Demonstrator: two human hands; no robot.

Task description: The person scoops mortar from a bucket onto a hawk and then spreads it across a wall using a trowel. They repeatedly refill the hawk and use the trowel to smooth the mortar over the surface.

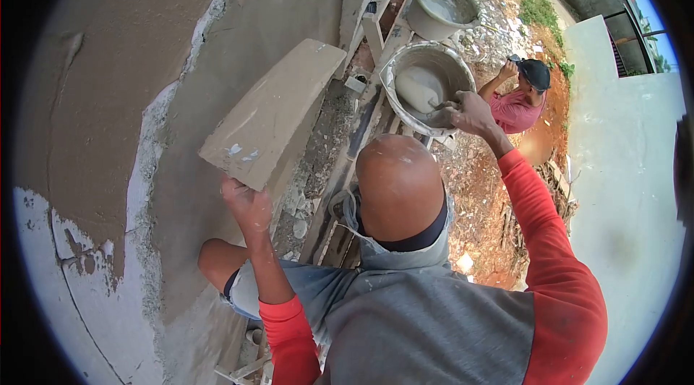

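My left hand [248, 206] is closed at the lower end of a broad, mortar-coated board [275, 110], which is held tilted beside the wall. A few pale specks lie near its lower end. At the mortar bucket [389, 88], my right hand [468, 113] is over the right rim, its fingers closed on the handle of a scoop-like tool [419, 90]. The tool's rounded, mortar-covered head rests inside the bucket; its exact shape is hard to make out.
The partly plastered wall [296, 2] fills the left. Another bucket [426, 23] stands beyond the first, on planks [365, 121]. A person in pink [515, 112] is on the rubble-strewn ground at right, a hand near their cap. A pale wall [622, 168] stands farther right.
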